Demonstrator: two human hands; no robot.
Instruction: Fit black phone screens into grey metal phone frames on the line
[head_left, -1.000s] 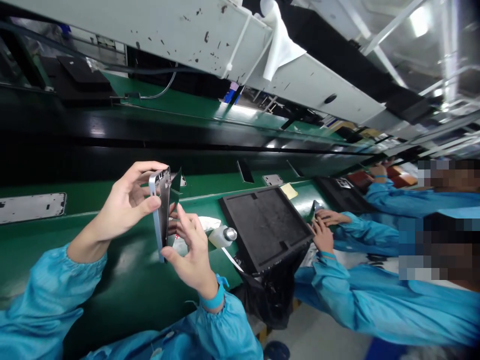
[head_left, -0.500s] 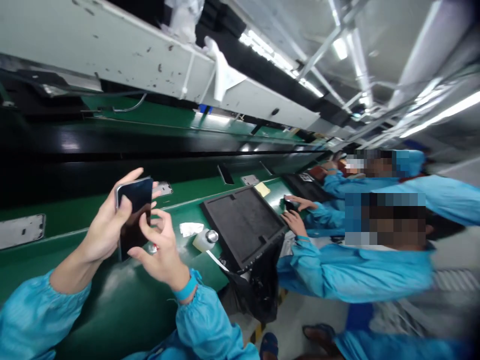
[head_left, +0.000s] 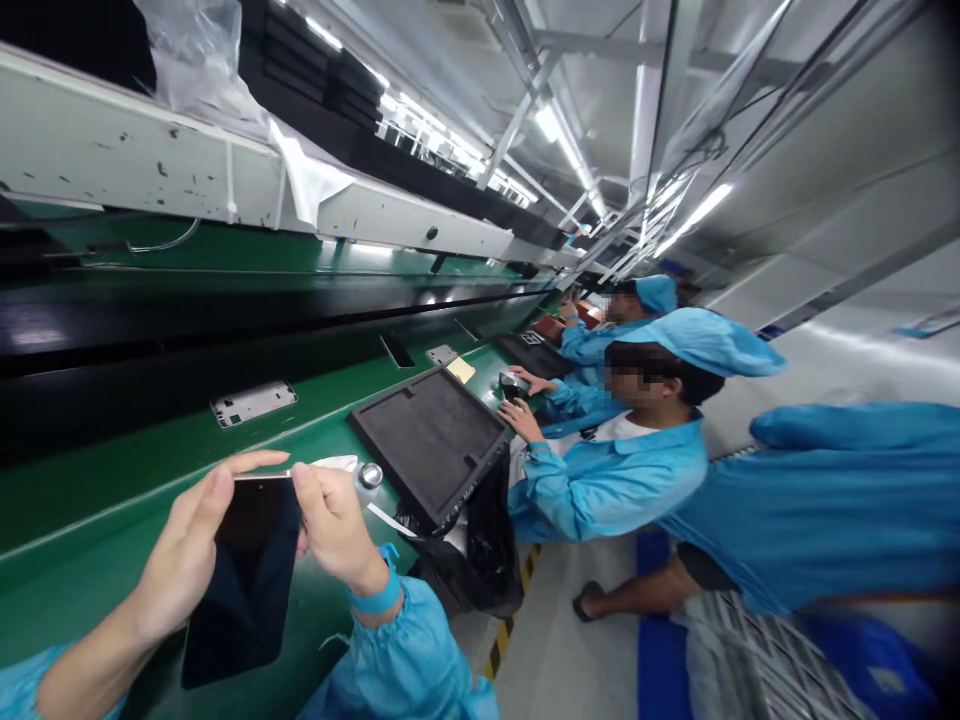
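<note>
A smartphone (head_left: 244, 580) with a dark screen is held between both hands above the green bench (head_left: 90, 530). My left hand (head_left: 184, 550) grips its left side near the upper corner, one finger reaching along the top edge. At the upper right corner, my right hand (head_left: 330, 515) pinches the phone between thumb and fingers. Behind the right hand lies a crumpled white wipe (head_left: 337, 463), partly covered. Close by stands a bottle with a round metal cap (head_left: 370, 475), its body mostly hidden by the hand.
A black foam-lined tray (head_left: 431, 425) lies right of my hands, with a black plastic bag (head_left: 480, 560) below it. Phone frames (head_left: 255, 403) and a dark phone (head_left: 397, 350) rest on the far strip. Co-workers in blue sit at right, one hand (head_left: 521, 415) at a small device.
The view has swung to the right. My right hand has gone from free, spread fingers near the screen to gripping the phone's upper right corner. The phone sits lower and tilts differently.
</note>
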